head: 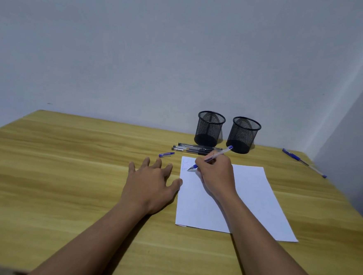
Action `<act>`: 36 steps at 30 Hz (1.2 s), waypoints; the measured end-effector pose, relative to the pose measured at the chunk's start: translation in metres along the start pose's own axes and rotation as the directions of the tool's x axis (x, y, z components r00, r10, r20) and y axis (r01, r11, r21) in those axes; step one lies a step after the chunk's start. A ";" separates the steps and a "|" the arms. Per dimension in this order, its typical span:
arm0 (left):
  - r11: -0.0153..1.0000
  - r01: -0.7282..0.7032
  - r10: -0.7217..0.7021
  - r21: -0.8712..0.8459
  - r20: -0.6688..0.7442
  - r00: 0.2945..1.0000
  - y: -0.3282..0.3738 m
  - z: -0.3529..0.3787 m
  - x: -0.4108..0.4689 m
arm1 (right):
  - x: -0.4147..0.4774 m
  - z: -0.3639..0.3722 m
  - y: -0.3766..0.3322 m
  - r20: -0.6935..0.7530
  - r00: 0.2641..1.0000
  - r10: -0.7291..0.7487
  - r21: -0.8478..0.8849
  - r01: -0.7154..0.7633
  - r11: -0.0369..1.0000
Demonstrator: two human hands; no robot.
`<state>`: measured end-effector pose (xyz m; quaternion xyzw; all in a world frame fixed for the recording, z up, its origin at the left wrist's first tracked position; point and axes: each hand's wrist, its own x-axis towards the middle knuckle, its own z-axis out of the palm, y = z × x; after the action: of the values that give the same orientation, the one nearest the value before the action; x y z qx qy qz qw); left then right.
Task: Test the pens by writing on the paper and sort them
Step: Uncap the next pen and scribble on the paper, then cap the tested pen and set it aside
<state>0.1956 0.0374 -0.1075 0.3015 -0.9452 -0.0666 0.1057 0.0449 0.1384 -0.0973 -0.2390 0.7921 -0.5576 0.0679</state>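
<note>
the right hand (214, 172) is closed around a blue pen (209, 158) in a writing grip, and the tip of the pen touches the paper (247, 197) near its far left corner, where some faint blue marks are seen. the left hand (152, 178) lies flat on the table (67, 161) with the fingers spread, holding nothing; its thumb touches the left edge of the paper. a blue cap (166, 155) lies on the table just beyond the left fingers. some black pens (193, 149) lie together behind the paper, in front of the two black mesh cups (209, 128) (243, 134), which stand side by side near the wall. two more blue pens (303, 162) lie far to the right, near the edge of the table.
</note>
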 end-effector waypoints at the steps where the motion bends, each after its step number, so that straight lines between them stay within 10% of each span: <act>1: 1.000 0.001 -0.001 -0.001 0.000 1.000 0.000 0.000 0.000 | 0.000 0.000 0.000 -0.007 1.000 0.004 0.001 -0.004 1.000; 13: 0.998 0.011 -0.010 -0.058 0.010 1.000 -0.001 -0.001 -0.002 | 0.003 0.001 -0.005 -0.012 0.999 0.033 0.198 -0.030 0.980; 20: 0.922 0.058 -0.169 -0.383 -0.263 0.950 -0.001 -0.016 0.016 | -0.003 -0.009 -0.026 0.019 0.997 -0.071 0.229 0.065 0.971; 25: 0.962 0.118 -0.171 -0.247 -0.207 0.963 -0.006 -0.009 0.046 | -0.006 -0.023 -0.032 0.063 0.997 -0.034 0.315 0.012 0.949; 36: 0.776 -0.162 -0.015 -0.610 -0.275 0.961 0.017 -0.034 0.030 | -0.025 -0.053 -0.018 0.096 0.989 0.111 0.532 -0.145 0.835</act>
<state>0.1708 0.0315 -0.0670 0.2179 -0.8574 -0.3320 0.3274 0.0522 0.1897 -0.0654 -0.1739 0.6161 -0.7435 0.1933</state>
